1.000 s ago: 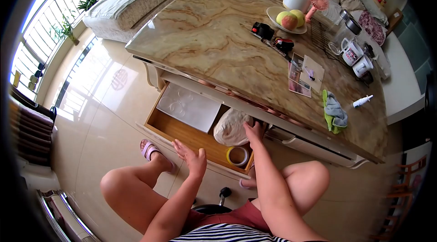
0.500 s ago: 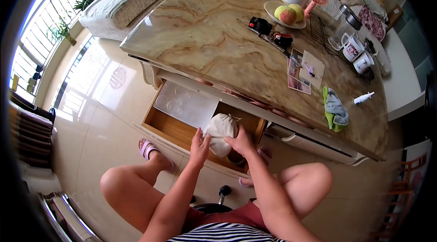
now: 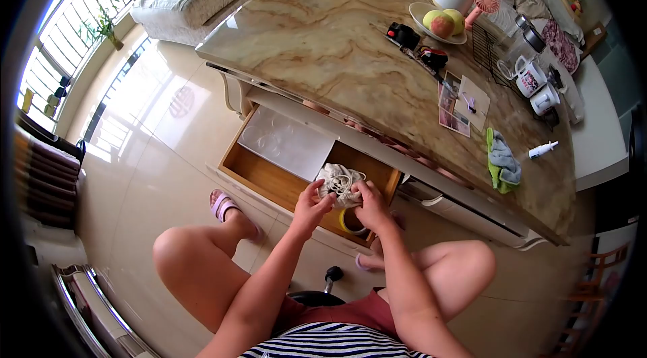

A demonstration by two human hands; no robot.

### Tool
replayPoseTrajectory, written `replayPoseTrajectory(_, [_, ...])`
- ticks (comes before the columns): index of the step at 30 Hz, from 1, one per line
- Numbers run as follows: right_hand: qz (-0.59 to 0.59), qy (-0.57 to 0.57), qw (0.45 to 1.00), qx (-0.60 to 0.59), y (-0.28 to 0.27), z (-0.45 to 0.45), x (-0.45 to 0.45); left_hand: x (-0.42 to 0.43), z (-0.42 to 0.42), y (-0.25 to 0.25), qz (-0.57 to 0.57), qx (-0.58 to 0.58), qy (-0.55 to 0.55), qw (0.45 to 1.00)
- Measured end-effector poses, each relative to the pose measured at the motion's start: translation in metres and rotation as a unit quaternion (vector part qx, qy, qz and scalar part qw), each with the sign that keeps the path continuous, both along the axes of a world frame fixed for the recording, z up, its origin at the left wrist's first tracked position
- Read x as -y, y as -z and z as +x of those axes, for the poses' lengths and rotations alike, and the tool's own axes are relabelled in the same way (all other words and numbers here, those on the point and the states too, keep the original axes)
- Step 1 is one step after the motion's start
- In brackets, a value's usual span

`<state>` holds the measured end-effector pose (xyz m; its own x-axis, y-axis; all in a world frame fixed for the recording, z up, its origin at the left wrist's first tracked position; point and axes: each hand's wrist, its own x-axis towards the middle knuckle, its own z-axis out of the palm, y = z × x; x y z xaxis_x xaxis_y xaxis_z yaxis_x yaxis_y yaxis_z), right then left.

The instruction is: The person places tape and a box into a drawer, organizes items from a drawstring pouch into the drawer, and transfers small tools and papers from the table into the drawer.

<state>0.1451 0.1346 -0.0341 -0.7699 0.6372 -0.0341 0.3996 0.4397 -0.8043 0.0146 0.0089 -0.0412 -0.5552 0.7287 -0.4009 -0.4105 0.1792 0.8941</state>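
Observation:
A cream cloth drawstring bag (image 3: 337, 179) is held over the open wooden drawer (image 3: 266, 176), its gathered top and white cord facing up. My left hand (image 3: 313, 204) grips the bag's left side, fingers closed on the cloth. On the right side my right hand (image 3: 369, 202) pinches the cloth near the cord. Below the bag, a roll of yellow tape (image 3: 346, 223) lies in the drawer, partly covered by my right hand. A white box or tray (image 3: 286, 144) with clear rings on it fills the drawer's left rear.
The marble-topped table (image 3: 303, 41) carries a fruit plate (image 3: 421, 9), a pink fan (image 3: 486, 0), black devices, photo cards, mugs (image 3: 530, 76), a green-grey cloth (image 3: 502, 159) and a small white bottle (image 3: 541, 150). A black-footed stool leg (image 3: 331, 278) stands between my legs.
The bag has been lifted from the drawer's right part and turned so its corded top faces up. My left hand came in from the side and took hold of it.

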Motion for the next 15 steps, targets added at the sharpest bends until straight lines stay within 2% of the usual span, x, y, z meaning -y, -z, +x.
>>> replayPoseTrajectory(3, [-0.035, -0.031, 0.997, 0.058, -0.029, 0.011, -0.002, 0.000, 0.005, 0.021, 0.001, -0.002, 0.037, 0.999])
replayPoseTrajectory(5, [-0.053, -0.036, 0.996, 0.069, -0.028, 0.016, -0.006, 0.002, 0.007, 0.050, -0.053, -0.141, 0.055, 0.987])
replayPoseTrajectory(8, [0.037, 0.033, 0.999, 0.008, -0.016, 0.014, -0.006, 0.004, 0.013, 0.037, -0.087, -0.127, 0.039, 0.987])
replayPoseTrajectory(11, [0.023, 0.041, 0.999, 0.003, -0.028, 0.006, 0.003, 0.007, 0.015, 0.034, -0.083, -0.178, 0.047, 0.979])
replayPoseTrajectory(12, [0.061, 0.046, 0.997, -0.004, -0.028, 0.002, 0.007, 0.008, 0.014, 0.029, -0.084, -0.178, 0.046, 0.979])
replayPoseTrajectory(15, [0.063, 0.048, 0.995, 0.053, -0.029, -0.006, 0.016, 0.010, 0.012, 0.013, -0.093, -0.208, 0.081, 0.970])
